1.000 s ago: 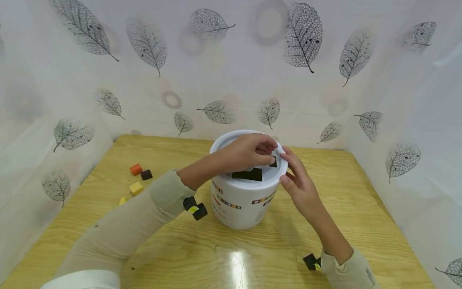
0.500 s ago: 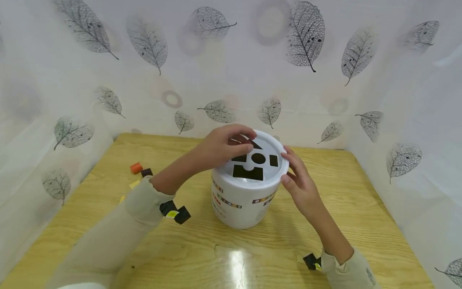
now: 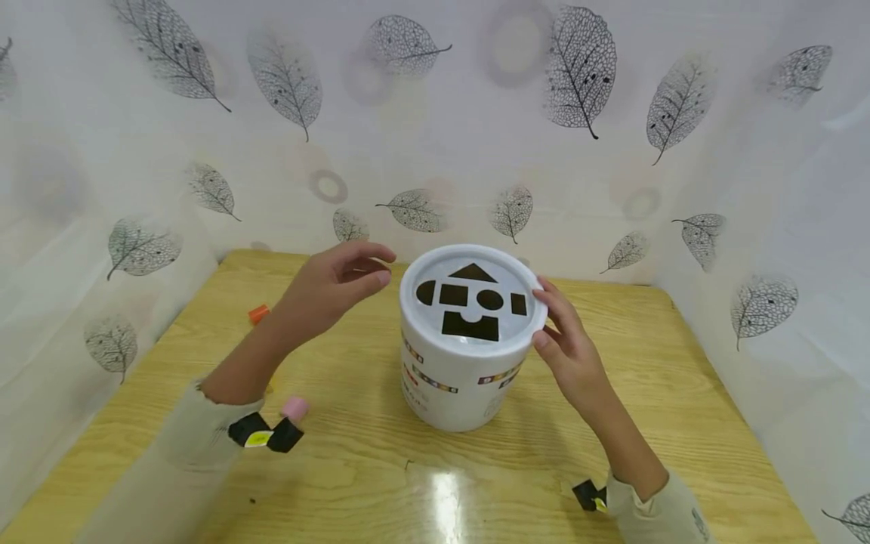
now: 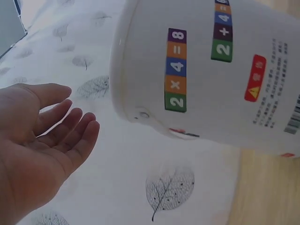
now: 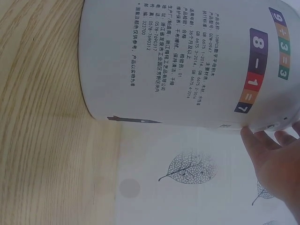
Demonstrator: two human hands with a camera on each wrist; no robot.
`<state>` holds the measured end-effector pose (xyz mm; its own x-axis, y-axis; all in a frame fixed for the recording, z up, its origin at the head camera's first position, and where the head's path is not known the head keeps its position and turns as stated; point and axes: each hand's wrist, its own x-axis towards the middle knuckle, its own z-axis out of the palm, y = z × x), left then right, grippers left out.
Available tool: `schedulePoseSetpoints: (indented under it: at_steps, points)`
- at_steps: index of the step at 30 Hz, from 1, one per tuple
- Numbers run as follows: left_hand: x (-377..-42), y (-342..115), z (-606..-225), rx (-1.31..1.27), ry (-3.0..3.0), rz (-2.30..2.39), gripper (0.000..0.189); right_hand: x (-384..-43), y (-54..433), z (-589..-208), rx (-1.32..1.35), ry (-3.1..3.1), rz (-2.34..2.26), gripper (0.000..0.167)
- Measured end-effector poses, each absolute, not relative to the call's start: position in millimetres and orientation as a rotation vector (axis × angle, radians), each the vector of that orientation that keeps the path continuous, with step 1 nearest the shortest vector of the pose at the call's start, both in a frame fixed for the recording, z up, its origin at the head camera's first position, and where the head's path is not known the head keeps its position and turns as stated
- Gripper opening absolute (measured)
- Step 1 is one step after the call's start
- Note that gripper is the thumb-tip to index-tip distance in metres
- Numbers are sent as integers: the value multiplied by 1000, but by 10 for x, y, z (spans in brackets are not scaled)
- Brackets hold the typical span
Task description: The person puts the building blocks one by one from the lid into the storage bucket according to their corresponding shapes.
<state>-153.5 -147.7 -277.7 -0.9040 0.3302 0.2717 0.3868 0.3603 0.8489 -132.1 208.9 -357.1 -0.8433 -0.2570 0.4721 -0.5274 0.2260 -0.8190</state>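
A white bucket [image 3: 445, 404] stands upright at the middle of the table, its white lid cut with several dark shaped holes, among them a triangle, a square and a round one. My left hand [image 3: 329, 295] hangs in the air left of the bucket, apart from it, fingers loosely bent and holding nothing. In the left wrist view that left hand [image 4: 47, 140] shows a bare palm beside the rim. My right hand [image 3: 574, 355] touches the lid's right edge with its fingertips and thumb. The right wrist view has the right hand's fingers [image 5: 258, 145] against the bucket's upper side.
An orange block [image 3: 259, 314] lies on the table [image 3: 381, 483] behind my left forearm. A pink block [image 3: 295, 409] sits close to the left wrist, with a sliver of yellow near it. A leaf-print sheet [image 3: 435, 136] encloses the back and sides.
My left hand has moved left, away from over the lid, uncovering its holes. The pink block now shows, while the forearm covers the black block. My right hand stays at the rim.
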Motion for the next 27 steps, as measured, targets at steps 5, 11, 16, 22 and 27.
schedulePoseSetpoints:
  at_steps: [5,11,16,22,27]
  points:
    - [-1410,-1744,-2928,-542,-2563,-1553,33,-1320,2080,-3563,737,-2269,1669,51]
    - [-1280,-2096,-3110,-400,-2588,-1479,37,-1315,2082,-3559,727,-2274,1665,51]
    - [-1242,-2332,-3303,-343,-2627,-1395,41,-1309,2086,-3558,731,-2265,1661,50]
    - [-1269,-2528,-3488,-213,-2696,-1376,46,-1301,2094,-3550,742,-2279,1654,50]
    - [-1345,-2691,-3637,-124,-2765,-1313,49,-1305,2087,-3549,755,-2278,1654,50]
